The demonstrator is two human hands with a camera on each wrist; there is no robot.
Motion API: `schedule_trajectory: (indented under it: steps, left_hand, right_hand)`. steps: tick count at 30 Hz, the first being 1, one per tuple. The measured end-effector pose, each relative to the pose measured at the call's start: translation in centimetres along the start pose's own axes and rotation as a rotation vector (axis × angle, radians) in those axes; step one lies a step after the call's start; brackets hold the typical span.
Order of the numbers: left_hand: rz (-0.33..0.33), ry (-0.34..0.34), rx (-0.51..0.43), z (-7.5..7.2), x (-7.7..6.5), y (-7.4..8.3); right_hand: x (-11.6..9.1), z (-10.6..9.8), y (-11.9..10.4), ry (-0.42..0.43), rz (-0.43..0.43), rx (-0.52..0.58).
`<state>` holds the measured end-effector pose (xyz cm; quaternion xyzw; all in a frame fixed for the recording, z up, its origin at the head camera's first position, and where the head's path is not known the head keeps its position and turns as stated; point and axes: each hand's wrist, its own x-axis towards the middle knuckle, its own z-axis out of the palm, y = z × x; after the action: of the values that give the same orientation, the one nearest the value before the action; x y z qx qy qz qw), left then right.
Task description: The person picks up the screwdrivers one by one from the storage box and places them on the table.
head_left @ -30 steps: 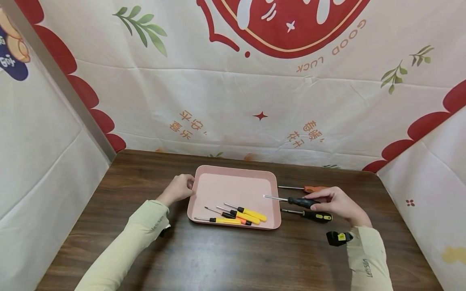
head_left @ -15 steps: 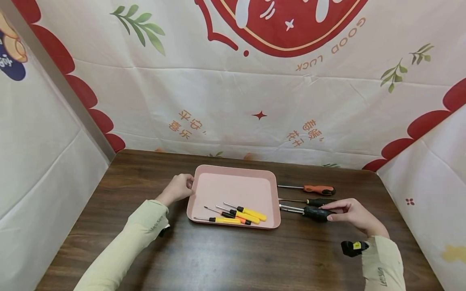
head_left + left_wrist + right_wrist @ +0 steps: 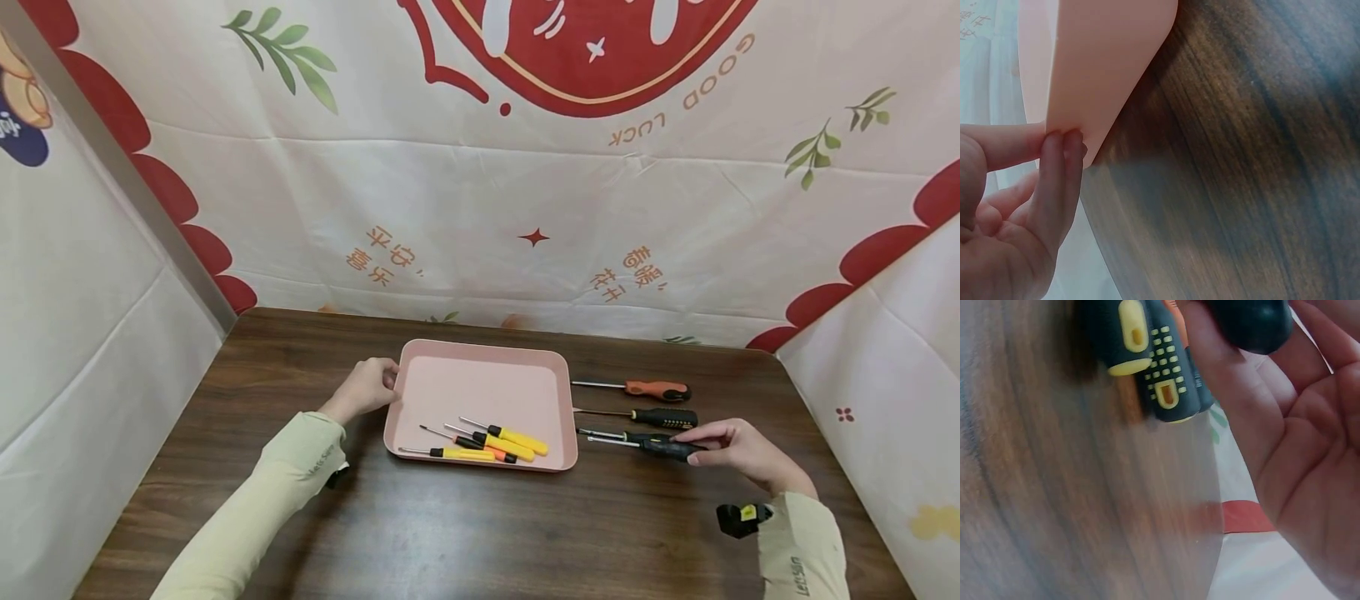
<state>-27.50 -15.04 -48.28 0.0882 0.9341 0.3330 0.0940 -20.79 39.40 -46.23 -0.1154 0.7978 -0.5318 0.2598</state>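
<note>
On the left, my left hand [image 3: 363,389] pinches the side wall of a pink tray [image 3: 480,379]; the left wrist view has the thumb on one face and the fingers [image 3: 1054,169] on the other. Several small screwdrivers [image 3: 517,440] with yellow or orange-and-black handles lie along the tray's near side. Right of the tray, my right hand [image 3: 750,454] holds a black-handled screwdriver [image 3: 671,450] by its handle end, shaft toward the tray. It overlaps another black-and-yellow screwdriver [image 3: 637,437]; whether they touch I cannot tell. The right wrist view shows the held handle's rounded end [image 3: 1254,328].
Beyond the right hand lie a screwdriver with a black, yellow-dotted handle [image 3: 665,417] and an orange-handled screwdriver [image 3: 657,390]. All shafts point toward the tray. The brown wooden table [image 3: 480,533] meets a printed white cloth [image 3: 450,275] at its back and sides.
The right hand has moved right and toward the person with the black screwdriver, drawing it away from the tray and lowering it beside the others. The left hand keeps its place on the tray.
</note>
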Motion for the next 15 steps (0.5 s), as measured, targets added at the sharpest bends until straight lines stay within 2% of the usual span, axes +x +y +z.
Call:
schedule_trajectory:
  steps: [15]
  left_hand:
    - [0.0, 0.004, 0.001, 0.0, -0.1, 0.0]
  right_hand:
    - [0.7, 0.8, 1.3, -0.027, -0.032, 0.001]
